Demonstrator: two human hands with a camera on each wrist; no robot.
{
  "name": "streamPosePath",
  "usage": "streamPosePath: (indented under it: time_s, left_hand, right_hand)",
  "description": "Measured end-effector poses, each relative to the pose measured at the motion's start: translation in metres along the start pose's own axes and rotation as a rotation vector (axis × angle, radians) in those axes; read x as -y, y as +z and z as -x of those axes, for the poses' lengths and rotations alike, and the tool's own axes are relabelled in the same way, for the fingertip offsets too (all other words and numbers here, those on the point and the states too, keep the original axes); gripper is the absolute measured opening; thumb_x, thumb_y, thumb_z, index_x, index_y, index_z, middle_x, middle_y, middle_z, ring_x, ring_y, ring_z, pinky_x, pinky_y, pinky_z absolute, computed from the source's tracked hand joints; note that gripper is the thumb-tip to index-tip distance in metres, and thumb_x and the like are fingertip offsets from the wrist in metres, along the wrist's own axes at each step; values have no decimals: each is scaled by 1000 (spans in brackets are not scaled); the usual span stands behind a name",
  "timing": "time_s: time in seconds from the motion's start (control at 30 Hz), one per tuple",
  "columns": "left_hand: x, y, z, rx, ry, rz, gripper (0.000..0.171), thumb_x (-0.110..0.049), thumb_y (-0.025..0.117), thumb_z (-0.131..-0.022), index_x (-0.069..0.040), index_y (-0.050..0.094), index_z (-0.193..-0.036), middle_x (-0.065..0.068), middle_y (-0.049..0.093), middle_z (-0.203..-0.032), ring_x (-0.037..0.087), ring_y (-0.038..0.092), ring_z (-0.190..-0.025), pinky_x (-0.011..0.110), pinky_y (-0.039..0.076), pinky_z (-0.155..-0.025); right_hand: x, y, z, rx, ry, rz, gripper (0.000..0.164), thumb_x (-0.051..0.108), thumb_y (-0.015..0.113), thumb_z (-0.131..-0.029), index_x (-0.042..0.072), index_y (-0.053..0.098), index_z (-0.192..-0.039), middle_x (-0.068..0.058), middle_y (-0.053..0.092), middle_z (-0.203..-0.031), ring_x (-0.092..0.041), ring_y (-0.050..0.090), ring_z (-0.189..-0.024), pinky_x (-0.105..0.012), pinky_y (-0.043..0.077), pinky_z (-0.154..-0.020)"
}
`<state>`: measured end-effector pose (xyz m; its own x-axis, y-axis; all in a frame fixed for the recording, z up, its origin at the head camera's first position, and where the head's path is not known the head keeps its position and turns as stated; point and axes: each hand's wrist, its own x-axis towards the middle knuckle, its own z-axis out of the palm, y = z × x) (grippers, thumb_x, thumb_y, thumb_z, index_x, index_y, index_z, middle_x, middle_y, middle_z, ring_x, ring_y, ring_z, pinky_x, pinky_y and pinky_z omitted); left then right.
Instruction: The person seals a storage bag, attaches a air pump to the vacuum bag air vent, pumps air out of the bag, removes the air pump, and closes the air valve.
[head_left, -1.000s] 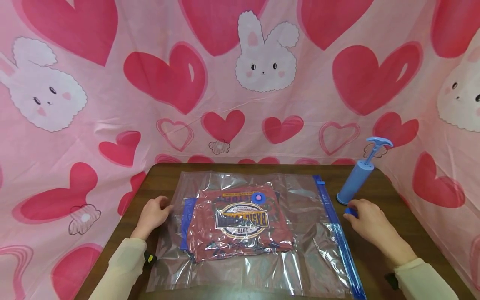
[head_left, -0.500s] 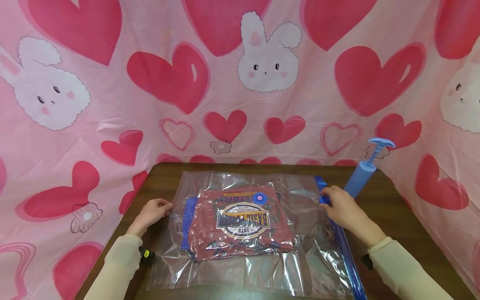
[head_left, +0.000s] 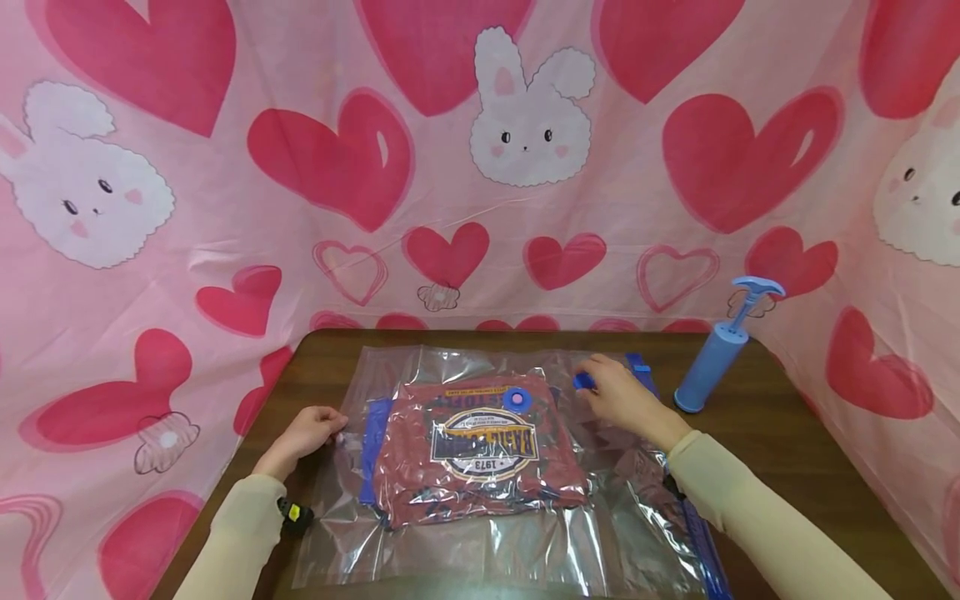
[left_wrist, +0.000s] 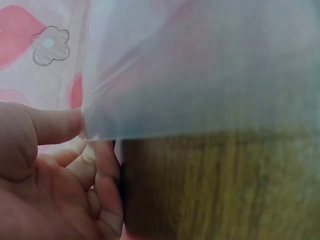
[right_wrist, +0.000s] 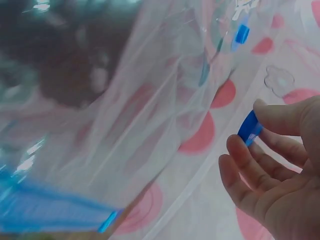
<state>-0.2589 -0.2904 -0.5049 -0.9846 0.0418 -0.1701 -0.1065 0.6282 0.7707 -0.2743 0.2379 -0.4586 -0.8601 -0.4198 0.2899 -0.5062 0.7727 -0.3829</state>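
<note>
A clear plastic vacuum storage bag (head_left: 450, 554) lies flat on the table, with a folded red printed shirt (head_left: 408, 479) and a piece of blue cloth (head_left: 372, 467) inside. On its top is a round blue valve (head_left: 517, 400) with a pink centre. My left hand (head_left: 306, 432) pinches the bag's left edge between thumb and fingers; the left wrist view shows the plastic film (left_wrist: 200, 100) raised there. Over the bag, right of the valve, my right hand (head_left: 626, 402) pinches a small blue valve cap (right_wrist: 250, 128) between thumb and fingers, apart from the valve.
A blue hand pump (head_left: 711, 367) stands upright at the table's right back, its handle raised. Along the bag's right side runs a blue zip strip (head_left: 705, 550) with a slider (head_left: 637, 364). A pink patterned cloth (head_left: 525, 208) hangs behind the table.
My right hand has moved left with the blue valve cap, from beside the pump across the zip strip to over the bag. My left hand stays at the bag's left edge, its fingers drawn closer together.
</note>
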Motion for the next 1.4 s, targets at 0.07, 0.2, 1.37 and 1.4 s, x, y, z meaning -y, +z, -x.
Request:
streamPosePath:
  time_s: [0.07, 0.2, 1.37, 1.4]
  left_hand:
    - [2, 0, 0, 0, -8, 2, 21, -9, 62, -104, 3, 69, -88, 2, 58, -75, 19, 55, -73, 33, 46, -68]
    - [4, 0, 1, 8, -27, 8, 21, -10, 61, -104, 3, 70, -91, 4, 59, -80, 21, 55, -77, 34, 46, -71]
    - [7, 0, 9, 22, 26, 32, 19, -6, 59, -104, 9, 68, -97, 5, 62, -84, 21, 57, -81, 34, 49, -74]
    - [7, 0, 9, 23, 27, 30, 19, -7, 59, -104, 9, 68, -97, 5, 62, -84, 21, 57, -81, 34, 49, -74]
  right_hand:
    - [5, 6, -9, 22, -8, -9, 32, 1, 80, -90, -5, 70, -120, -17, 67, -113, -36, 70, -102, -52, 60, -87]
    - [14, 18, -26, 74, -3, -25, 33, 4, 79, -93, -4, 69, -124, -16, 68, -118, -36, 68, -110, -53, 57, -94]
    - [48, 74, -60, 237, -67, -5, 32, 8, 80, -94, 4, 74, -124, -11, 68, -121, -28, 67, -109, -48, 54, -101]
    - [48, 74, -60, 236, -69, -7, 32, 8, 80, -93, 4, 74, -124, -12, 68, -122, -29, 66, -110, -48, 53, -101]
